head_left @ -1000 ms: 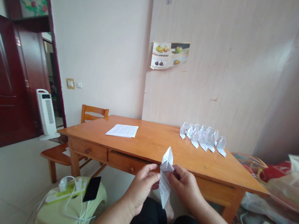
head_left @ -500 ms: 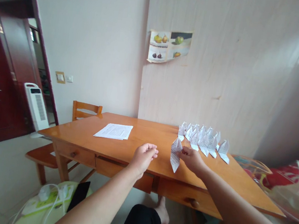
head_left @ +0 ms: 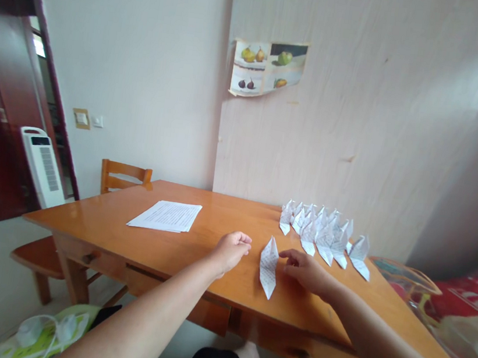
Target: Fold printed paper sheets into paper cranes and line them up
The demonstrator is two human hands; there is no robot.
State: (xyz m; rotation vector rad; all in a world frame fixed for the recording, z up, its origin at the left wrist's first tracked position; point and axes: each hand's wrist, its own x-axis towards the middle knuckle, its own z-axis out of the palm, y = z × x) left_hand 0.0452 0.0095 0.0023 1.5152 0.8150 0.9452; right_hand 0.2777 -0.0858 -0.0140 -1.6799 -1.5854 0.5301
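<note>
A folded paper figure, printed with small text and pointed at top and bottom, stands on the wooden table between my hands. My right hand is just right of it, index finger stretched toward its edge and the other fingers curled; no grip on the paper shows. Left of the figure, my left hand hovers with loosely bent fingers and holds nothing. Several similar folded paper figures stand grouped at the table's back right. A stack of printed sheets lies at the left.
A wooden chair stands behind the table's left end, and a bench is at the left. Below my left arm is a power strip with plugs. Bags lie beyond the right edge. Fruit pictures hang on the wall.
The paper figure, held in my right hand before, now stands on the table, and the fingers have come off it. My left hand stays beside it. The view has shifted slightly.
</note>
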